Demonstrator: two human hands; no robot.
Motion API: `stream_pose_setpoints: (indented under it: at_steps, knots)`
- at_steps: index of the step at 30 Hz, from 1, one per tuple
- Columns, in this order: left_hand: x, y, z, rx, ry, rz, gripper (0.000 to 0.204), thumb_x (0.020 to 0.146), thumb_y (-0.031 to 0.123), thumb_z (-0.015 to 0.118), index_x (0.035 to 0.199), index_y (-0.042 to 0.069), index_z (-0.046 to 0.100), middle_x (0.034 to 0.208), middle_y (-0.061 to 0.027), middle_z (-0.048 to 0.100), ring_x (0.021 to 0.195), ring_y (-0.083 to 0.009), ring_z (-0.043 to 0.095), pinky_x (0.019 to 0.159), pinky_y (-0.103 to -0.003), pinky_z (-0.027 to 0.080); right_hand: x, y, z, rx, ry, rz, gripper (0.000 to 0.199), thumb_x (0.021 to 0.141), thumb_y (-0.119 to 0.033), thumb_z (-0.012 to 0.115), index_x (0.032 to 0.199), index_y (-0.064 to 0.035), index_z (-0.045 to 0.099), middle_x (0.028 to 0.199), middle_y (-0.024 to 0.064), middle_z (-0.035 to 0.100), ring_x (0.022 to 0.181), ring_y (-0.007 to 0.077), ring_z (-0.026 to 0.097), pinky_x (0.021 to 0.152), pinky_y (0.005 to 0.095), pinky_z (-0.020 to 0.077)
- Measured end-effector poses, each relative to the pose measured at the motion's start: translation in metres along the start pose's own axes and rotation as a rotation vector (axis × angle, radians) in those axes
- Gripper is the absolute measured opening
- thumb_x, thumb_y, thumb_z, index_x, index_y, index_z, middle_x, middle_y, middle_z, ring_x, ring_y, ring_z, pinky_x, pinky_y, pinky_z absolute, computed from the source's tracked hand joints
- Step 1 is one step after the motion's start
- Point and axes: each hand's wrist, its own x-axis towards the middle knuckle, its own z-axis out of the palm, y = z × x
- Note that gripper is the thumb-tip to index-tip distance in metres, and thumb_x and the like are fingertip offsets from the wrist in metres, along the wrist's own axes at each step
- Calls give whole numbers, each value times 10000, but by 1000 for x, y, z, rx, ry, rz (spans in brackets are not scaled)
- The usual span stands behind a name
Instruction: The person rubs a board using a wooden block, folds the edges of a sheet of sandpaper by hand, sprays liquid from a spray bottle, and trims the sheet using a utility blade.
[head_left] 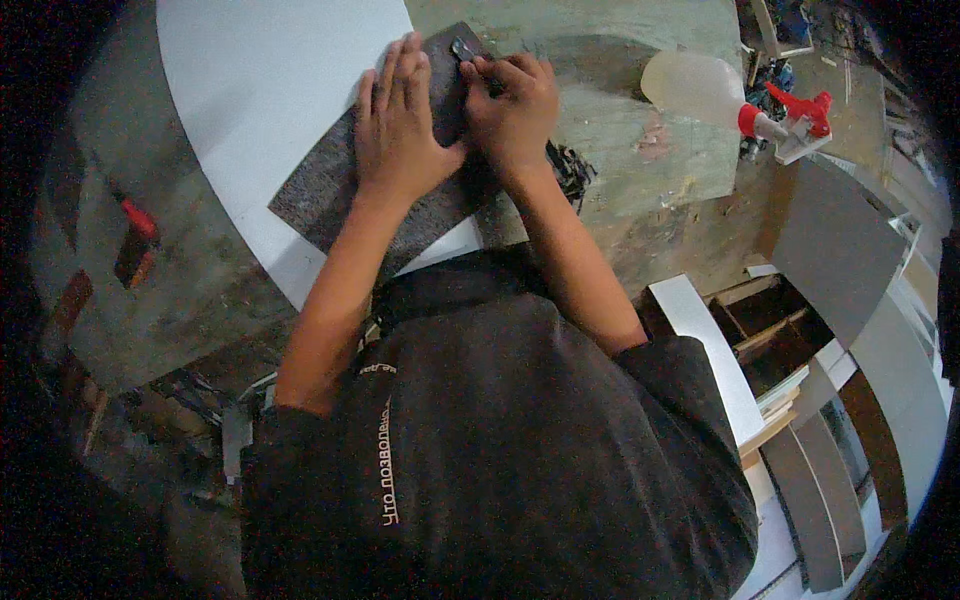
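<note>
My left hand [397, 135] lies flat with fingers outstretched on a dark grey, fibrous-looking sheet [322, 190]. My right hand [513, 105] is closed in a pinch at the sheet's far right edge. A small, shiny metal piece [462, 49] pokes out from its fingertips over the sheet's far corner; its kind cannot be made out. Under the sheet is a large white panel [270, 75] with a curved left edge. Dark thin scraps [572, 172] lie beside my right wrist.
A cloudy spray bottle [695, 88] with a red trigger lies on the greenish worktable [610, 140] at right. A red object [138, 218] rests on the table's left part. Below right stand a wooden compartment box [770, 322] and several curved grey panels [835, 240].
</note>
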Motion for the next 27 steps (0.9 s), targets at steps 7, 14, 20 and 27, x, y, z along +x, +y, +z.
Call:
stream_pose_setpoints:
  at_steps: [7, 14, 20, 27]
  knots:
    - [0, 1, -3, 40, 1, 12, 1003, 636, 314, 841, 1456, 32, 338, 1613, -104, 288, 1510, -274, 234, 1222, -498, 174, -11, -7, -4, 5, 45, 26, 108, 771, -165, 812, 788, -68, 767, 781, 94, 669, 766, 306, 611, 682, 399, 483]
    - [-2, -1, -1, 33, 40, 44, 990, 653, 312, 835, 1461, 37, 334, 1613, -106, 288, 1505, -292, 248, 1221, -505, 180, 0, -6, 2, -55, 63, -41, 128, 777, -180, 806, 783, -60, 762, 809, 96, 673, 802, 310, 609, 703, 402, 493]
    - [-3, -2, -2, 46, 60, 65, 969, 653, 297, 832, 1452, 45, 347, 1612, -112, 290, 1503, -293, 251, 1223, -505, 178, 2, -7, 7, -47, 74, -26, 125, 769, -181, 800, 773, -64, 758, 803, 99, 667, 793, 316, 603, 710, 407, 485]
    - [-4, -3, 0, 73, 59, 77, 925, 674, 315, 822, 1429, 41, 364, 1610, -119, 296, 1503, -297, 250, 1223, -506, 176, 1, -8, 9, 10, 98, 0, 127, 769, -176, 799, 787, -56, 760, 807, 105, 667, 813, 324, 603, 725, 419, 486]
